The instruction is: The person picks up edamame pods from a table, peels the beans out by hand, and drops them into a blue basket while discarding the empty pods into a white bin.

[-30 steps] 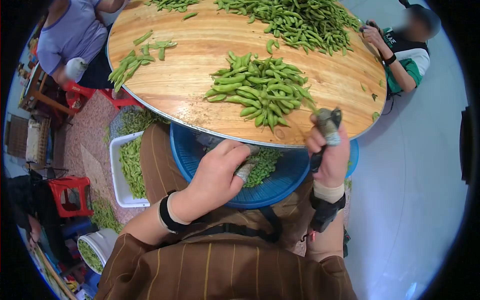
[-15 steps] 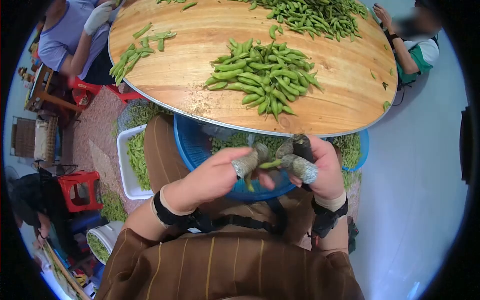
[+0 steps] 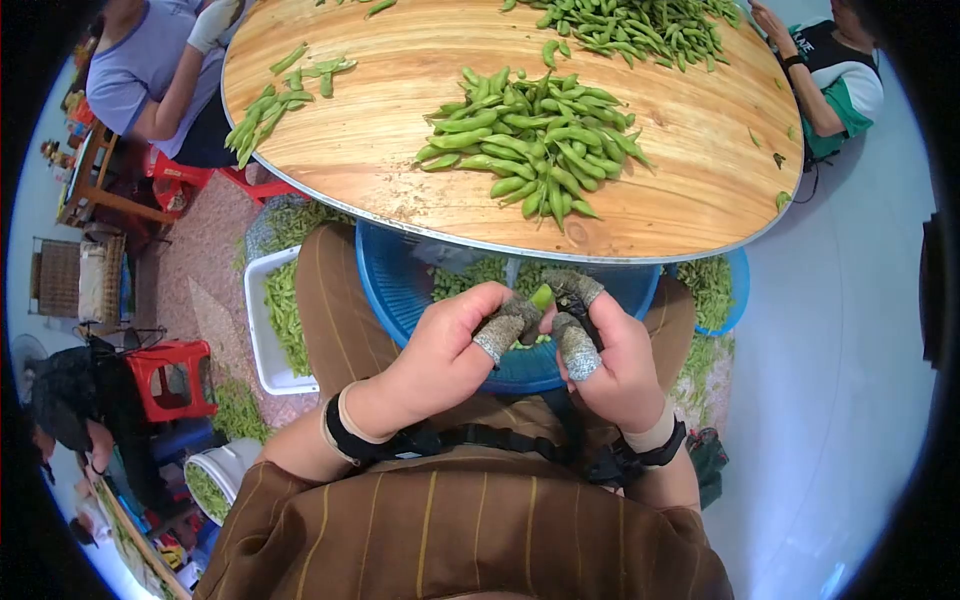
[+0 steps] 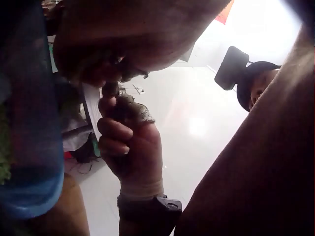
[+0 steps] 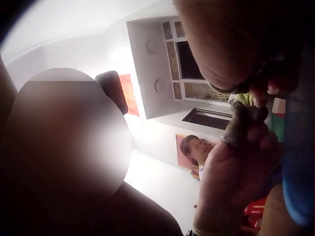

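Note:
Over the blue basket (image 3: 380,290), a green soybean pod (image 3: 541,297) shows between the fingertips of both hands. My left hand (image 3: 450,335) pinches it, with dark, worn wrapping on the thumb and finger. From the other side my right hand (image 3: 612,355), its thumb and forefinger also wrapped, grips at the pod; much of the pod is hidden by the fingers. In the left wrist view, the right hand (image 4: 133,137) has its fingers curled and its wrapped thumb up at the other hand. Shelled green beans (image 3: 470,275) lie in the basket below.
A heap of soybean pods (image 3: 545,140) lies on the round wooden table (image 3: 350,180), with a larger pile (image 3: 630,35) behind. A white tub (image 3: 262,340) of pods stands left, a blue basin (image 3: 735,290) right. People sit at both sides of the table.
My right hand has come from the table's edge by the pod heap down to my left hand. A pod came with it and now sits between both hands, which have drawn closer together.

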A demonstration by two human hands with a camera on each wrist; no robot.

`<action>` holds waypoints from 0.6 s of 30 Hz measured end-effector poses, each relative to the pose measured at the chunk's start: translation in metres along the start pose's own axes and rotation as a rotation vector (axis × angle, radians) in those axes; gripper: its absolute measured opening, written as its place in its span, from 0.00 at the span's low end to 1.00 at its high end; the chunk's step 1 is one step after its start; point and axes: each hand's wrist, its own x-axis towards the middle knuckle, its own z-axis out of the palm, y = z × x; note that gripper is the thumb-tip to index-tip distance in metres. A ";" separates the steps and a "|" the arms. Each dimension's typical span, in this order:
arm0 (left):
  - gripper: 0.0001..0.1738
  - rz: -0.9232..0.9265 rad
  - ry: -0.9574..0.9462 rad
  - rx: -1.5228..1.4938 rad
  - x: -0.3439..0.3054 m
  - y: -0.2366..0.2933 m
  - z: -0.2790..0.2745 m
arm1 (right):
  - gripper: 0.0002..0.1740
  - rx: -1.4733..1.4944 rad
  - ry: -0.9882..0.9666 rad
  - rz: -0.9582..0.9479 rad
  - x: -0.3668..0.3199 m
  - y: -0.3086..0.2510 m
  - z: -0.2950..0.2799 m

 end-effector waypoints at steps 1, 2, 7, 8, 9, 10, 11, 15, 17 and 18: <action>0.08 0.016 0.044 0.080 0.000 -0.001 0.000 | 0.16 0.000 0.002 0.000 -0.001 0.000 0.000; 0.08 0.017 0.042 0.080 0.001 -0.002 0.001 | 0.18 0.008 0.008 -0.022 -0.001 -0.001 0.000; 0.11 0.131 0.060 0.234 0.002 -0.004 0.004 | 0.21 0.084 -0.012 0.094 -0.001 -0.006 -0.002; 0.11 0.130 0.058 0.235 0.002 -0.005 0.004 | 0.23 0.166 -0.035 0.141 -0.001 -0.006 -0.003; 0.12 0.163 0.075 0.281 0.003 -0.006 0.004 | 0.25 0.249 -0.059 0.187 0.000 -0.005 -0.003; 0.12 0.195 0.092 0.327 0.003 -0.006 0.004 | 0.25 0.251 -0.058 0.188 -0.001 -0.003 -0.003; 0.12 0.193 0.090 0.327 0.003 -0.008 0.004 | 0.26 0.343 -0.070 0.200 -0.002 -0.001 -0.003; 0.13 0.174 0.104 0.353 0.003 -0.008 0.004 | 0.27 0.514 -0.102 0.227 -0.003 -0.002 -0.003; 0.13 0.168 0.101 0.365 0.003 -0.007 0.005 | 0.27 0.487 -0.098 0.237 -0.001 -0.004 -0.004; 0.14 0.195 0.117 0.403 0.003 -0.008 0.005 | 0.27 0.459 -0.097 0.248 -0.001 -0.004 -0.004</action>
